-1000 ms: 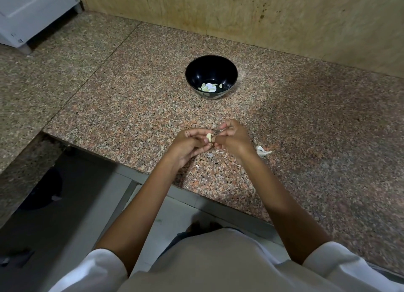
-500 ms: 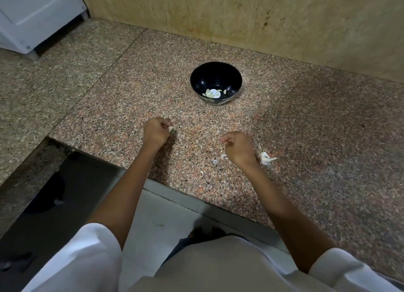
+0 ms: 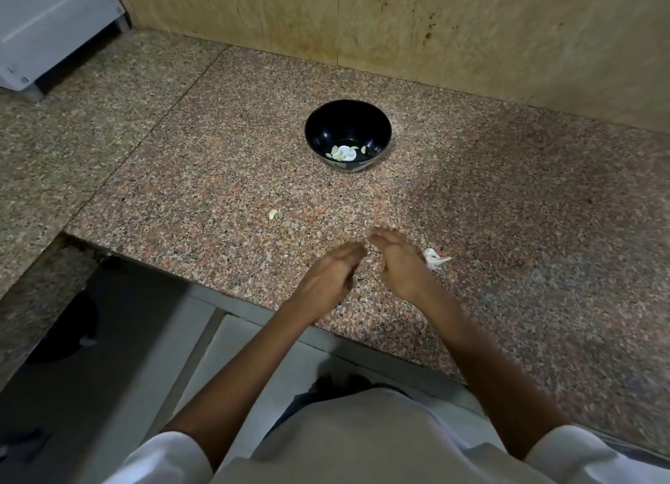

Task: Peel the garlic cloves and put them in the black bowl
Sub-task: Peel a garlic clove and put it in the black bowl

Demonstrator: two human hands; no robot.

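Left hand (image 3: pixel 328 279), right hand (image 3: pixel 397 262) – fingers straight, holding nothing. Stray small pale garlic clove (image 3: pixel 272 214) lies on speckled granite counter (image 3: pixel 181 179) – person should pinch lightly, drop into round black bowl (image 3: pixel 326 125)

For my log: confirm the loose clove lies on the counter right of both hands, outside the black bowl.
Wrong side. In the head view the loose clove lies on the counter left of the left hand and right hand, outside the black bowl.

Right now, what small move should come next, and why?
Probably the left hand should pick up the garlic clove: it lies loose on the granite counter, outside the black bowl, and both hands look open.
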